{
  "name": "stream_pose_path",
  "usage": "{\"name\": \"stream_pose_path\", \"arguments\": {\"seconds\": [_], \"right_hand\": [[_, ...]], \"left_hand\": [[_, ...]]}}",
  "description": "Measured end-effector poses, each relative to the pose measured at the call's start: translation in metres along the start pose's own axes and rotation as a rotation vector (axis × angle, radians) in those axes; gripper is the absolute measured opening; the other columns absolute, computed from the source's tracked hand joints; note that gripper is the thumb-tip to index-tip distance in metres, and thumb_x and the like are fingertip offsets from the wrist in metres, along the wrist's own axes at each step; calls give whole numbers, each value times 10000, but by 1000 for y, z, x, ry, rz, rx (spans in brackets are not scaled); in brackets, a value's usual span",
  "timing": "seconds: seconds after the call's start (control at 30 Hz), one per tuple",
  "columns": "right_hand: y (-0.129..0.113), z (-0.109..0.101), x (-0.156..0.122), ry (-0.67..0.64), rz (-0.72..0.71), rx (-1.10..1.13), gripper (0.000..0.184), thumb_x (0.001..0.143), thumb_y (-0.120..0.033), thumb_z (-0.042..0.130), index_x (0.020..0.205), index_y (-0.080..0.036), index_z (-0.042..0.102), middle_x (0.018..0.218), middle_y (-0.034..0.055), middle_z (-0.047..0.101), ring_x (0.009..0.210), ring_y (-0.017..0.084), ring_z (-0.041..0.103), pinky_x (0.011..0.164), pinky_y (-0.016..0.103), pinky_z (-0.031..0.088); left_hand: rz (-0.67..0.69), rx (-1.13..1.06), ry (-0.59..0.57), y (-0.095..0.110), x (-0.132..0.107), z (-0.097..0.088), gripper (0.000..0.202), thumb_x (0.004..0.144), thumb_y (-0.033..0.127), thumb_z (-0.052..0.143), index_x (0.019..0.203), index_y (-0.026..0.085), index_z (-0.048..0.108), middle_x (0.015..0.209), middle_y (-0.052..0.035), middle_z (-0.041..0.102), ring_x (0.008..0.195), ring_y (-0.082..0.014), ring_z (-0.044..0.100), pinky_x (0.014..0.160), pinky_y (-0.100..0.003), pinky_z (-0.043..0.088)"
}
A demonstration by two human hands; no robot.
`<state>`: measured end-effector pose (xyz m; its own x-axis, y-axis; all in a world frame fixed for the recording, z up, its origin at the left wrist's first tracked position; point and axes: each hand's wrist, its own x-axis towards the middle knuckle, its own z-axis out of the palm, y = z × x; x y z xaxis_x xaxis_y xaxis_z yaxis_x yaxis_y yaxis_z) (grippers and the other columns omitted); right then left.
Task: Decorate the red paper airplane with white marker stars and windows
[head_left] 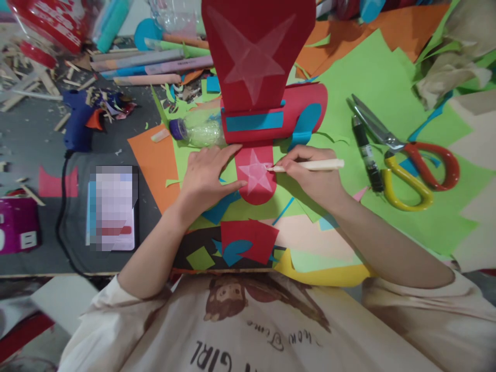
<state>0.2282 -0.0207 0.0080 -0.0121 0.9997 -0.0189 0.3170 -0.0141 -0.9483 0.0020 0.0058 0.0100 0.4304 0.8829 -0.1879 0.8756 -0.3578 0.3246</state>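
My right hand [312, 170] is closed around a white marker [327, 165], its tip at the right side of a pale star [256, 173] on a rounded red paper tab [256, 198]. Fingers spread, my left hand [207, 178] lies flat at the tab's left edge. Above the tab, a plastic bottle [203, 126] with a purple cap lies on its side, wrapped in red paper [302, 111] with blue strips. A larger red paper panel [256, 10] with another pale star rises behind it.
Red-and-yellow scissors [393, 142] and a black pen [367, 155] lie to the right on green paper [387, 77]. At left are a blue glue gun [79, 121], its cord, and a phone [114, 206]. Several markers [155, 64] and wood scraps lie at the back left.
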Motion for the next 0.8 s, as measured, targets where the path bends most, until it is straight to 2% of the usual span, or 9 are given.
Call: {"name": "stream_pose_path", "arguments": {"seconds": [0.2, 0.37, 0.6, 0.8], "right_hand": [[1, 0, -1, 47, -22, -72, 184, 793, -195, 657, 621, -256, 641, 624, -10, 677, 582, 153, 587, 543, 298, 454], [0, 0, 0, 61, -24, -5, 162, 776, -222, 640, 615, -242, 634, 581, -12, 645, 550, 151, 540, 512, 291, 406], [-1, 0, 1, 29, 8, 16, 172, 764, -280, 672, 605, -233, 627, 573, -10, 642, 546, 146, 538, 522, 288, 401], [0, 1, 0, 35, -33, -16, 161, 762, -201, 657, 608, -242, 633, 600, -9, 660, 565, 146, 568, 534, 295, 440]], "left_hand": [[18, -14, 4, 0, 0, 0, 637, 871, 476, 684, 1443, 243, 530, 1130, -78, 689, 1050, -296, 614, 917, -390, 408], [6, -18, 4, 0, 0, 0, 631, 867, 465, 684, 1436, 236, 540, 1126, -80, 682, 1045, -300, 612, 917, -391, 403], [6, -18, -5, 0, 0, 0, 627, 865, 470, 685, 1433, 245, 544, 1113, -75, 684, 1019, -290, 614, 911, -390, 412], [-1, -19, -6, 0, 0, -2, 635, 858, 476, 688, 1434, 254, 542, 1119, -72, 692, 1023, -289, 612, 915, -388, 410]]}}
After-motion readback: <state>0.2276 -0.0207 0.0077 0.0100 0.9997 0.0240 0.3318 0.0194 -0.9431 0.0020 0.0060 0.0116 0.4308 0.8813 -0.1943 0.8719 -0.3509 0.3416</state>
